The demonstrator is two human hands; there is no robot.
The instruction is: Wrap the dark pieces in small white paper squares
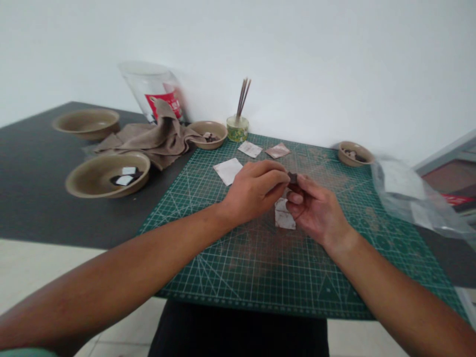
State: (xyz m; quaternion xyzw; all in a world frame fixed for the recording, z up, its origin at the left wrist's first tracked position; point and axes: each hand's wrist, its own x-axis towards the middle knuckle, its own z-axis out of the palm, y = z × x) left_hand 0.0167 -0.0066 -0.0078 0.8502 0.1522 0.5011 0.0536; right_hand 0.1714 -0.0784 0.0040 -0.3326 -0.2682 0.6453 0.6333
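Both hands meet above the green cutting mat, around a small dark brown piece. My right hand pinches it between thumb and fingers. My left hand comes in from the left with its fingers bent together, its tips at the same piece; its thumb is hidden. Below the hands lies a stained white paper square, partly covered by the right fingers. Just beyond the left hand are another white square, a smaller white square and a brownish square.
At left stand a bowl with dark and white pieces, another bowl, a brown cloth and a clear plastic tub. Along the wall are a small bowl, a reed-stick jar and a right-hand bowl, near a plastic bag.
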